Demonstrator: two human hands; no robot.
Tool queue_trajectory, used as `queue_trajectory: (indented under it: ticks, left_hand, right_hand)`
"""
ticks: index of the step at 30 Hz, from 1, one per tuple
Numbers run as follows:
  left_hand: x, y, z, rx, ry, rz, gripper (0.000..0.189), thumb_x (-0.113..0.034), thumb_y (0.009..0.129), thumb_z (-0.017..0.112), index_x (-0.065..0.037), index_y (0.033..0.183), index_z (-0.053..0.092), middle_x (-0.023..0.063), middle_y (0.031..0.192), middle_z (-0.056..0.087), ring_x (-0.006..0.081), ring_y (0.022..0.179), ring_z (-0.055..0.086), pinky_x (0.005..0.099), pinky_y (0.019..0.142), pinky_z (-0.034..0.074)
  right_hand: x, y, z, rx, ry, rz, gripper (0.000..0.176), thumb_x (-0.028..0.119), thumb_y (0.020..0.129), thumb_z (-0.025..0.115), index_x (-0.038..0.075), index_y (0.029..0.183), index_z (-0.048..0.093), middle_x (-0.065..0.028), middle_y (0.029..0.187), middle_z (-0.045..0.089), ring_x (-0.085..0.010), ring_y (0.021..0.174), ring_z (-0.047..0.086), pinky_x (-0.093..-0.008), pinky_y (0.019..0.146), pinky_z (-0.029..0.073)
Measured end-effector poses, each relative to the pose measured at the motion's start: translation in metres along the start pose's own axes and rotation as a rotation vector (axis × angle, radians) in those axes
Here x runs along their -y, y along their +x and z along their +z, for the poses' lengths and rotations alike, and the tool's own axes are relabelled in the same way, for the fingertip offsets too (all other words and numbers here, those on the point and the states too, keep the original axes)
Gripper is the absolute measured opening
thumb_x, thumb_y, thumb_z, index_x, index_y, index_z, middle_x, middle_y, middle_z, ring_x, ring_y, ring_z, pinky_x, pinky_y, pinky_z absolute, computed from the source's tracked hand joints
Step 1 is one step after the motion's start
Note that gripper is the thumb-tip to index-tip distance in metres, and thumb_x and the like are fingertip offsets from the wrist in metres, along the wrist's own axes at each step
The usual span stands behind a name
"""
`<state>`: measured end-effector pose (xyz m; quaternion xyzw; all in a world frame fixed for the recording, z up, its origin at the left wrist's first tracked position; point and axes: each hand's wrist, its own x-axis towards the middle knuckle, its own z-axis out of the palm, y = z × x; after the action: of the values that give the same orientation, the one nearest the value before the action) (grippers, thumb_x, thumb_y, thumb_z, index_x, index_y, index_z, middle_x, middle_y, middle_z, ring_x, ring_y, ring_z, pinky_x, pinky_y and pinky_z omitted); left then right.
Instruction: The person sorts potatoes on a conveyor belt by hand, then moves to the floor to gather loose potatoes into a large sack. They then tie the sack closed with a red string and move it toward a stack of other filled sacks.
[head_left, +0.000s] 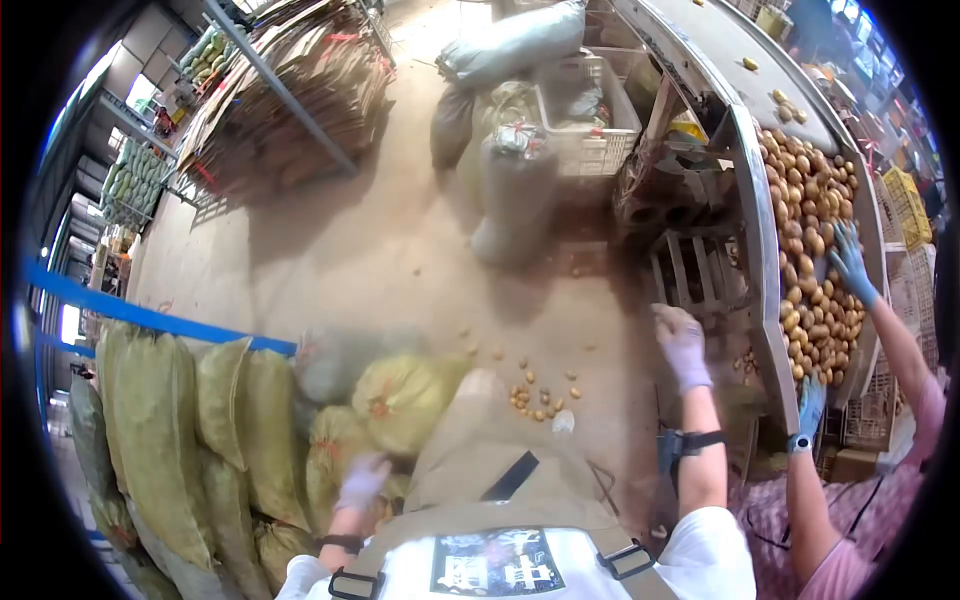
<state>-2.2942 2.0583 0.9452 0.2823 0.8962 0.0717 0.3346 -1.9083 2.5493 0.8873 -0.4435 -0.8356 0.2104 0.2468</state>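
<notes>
Both gloved hands are motion-blurred. Left hand (362, 482) sits at the mouth of a yellow-green woven sack (400, 400) on the floor, grip indistinguishable. Right hand (683, 345) hangs beside the grey table's (752, 200) near edge, and I cannot tell whether it is clenched.

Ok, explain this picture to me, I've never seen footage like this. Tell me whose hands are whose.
It is one picture from a camera worn on a person's head, looking forward and down; the round lens bends the edges. Their left hand, in a pale glove, is down at the green sacks. Their right hand, also gloved, is raised beside the sorting table. Both are blurred, so a grip cannot be told. The blue-gloved hands belong to a co-worker; one is over the potatoes on that table. Loose potatoes lie on the floor.
</notes>
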Motion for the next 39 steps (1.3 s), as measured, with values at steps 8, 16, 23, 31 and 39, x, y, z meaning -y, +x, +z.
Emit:
queue_trajectory:
  ticks: [8, 16, 23, 31, 39]
  left_hand:
    - [-0.008, 0.197, -0.025, -0.009, 0.084, -0.142, 0.041, -0.037, 0.088, 0.06, -0.009, 0.116, 0.07, 0.0196, 0.112, 0.068, 0.0356, 0.107, 0.064, 0.0414, 0.094, 0.049]
    - [-0.211, 0.44, -0.145, 0.091, -0.14, 0.085, 0.043, -0.037, 0.091, 0.058, -0.006, 0.12, 0.067, 0.0245, 0.117, 0.064, 0.0367, 0.104, 0.064, 0.0424, 0.092, 0.05]
    - [-0.142, 0.519, -0.151, -0.044, -0.054, 0.112, 0.038, -0.031, 0.091, 0.062, -0.003, 0.116, 0.068, 0.0167, 0.089, 0.071, 0.0266, 0.084, 0.067, 0.0389, 0.078, 0.051]
    - [-0.177, 0.419, -0.077, 0.144, -0.163, -0.402, 0.035, -0.028, 0.099, 0.056, -0.002, 0.121, 0.061, 0.0137, 0.093, 0.068, 0.0289, 0.095, 0.065, 0.0383, 0.086, 0.053]
    - [-0.308, 0.353, 0.031, 0.494, -0.635, -0.86, 0.039, -0.033, 0.1, 0.056, -0.014, 0.134, 0.055, 0.0113, 0.125, 0.058, 0.019, 0.109, 0.057, 0.0369, 0.094, 0.046]
  right_hand:
    - [-0.011, 0.177, 0.106, 0.239, -0.015, 0.125, 0.027, 0.028, 0.09, 0.059, 0.01, 0.106, 0.071, -0.0145, 0.106, 0.07, -0.0333, 0.099, 0.066, -0.0417, 0.087, 0.052]
    - [-0.039, 0.362, 0.155, 0.539, -0.179, 0.39, 0.033, 0.034, 0.088, 0.059, 0.011, 0.11, 0.07, -0.0144, 0.109, 0.069, -0.0338, 0.103, 0.064, -0.0421, 0.09, 0.05]
    - [-0.095, 0.548, 0.227, 0.258, -0.099, 0.377, 0.033, 0.036, 0.087, 0.058, 0.012, 0.107, 0.07, -0.015, 0.107, 0.07, -0.0335, 0.103, 0.065, -0.0442, 0.088, 0.049]
    - [-0.286, 0.741, 0.405, 0.627, -0.533, 0.533, 0.043, 0.041, 0.086, 0.061, 0.014, 0.12, 0.067, -0.0155, 0.122, 0.066, -0.0329, 0.109, 0.064, -0.0439, 0.093, 0.05]
    - [-0.406, 0.791, 0.54, 0.558, -0.79, 0.147, 0.031, 0.033, 0.089, 0.061, 0.011, 0.109, 0.067, -0.0144, 0.106, 0.069, -0.0311, 0.1, 0.066, -0.0443, 0.086, 0.05]
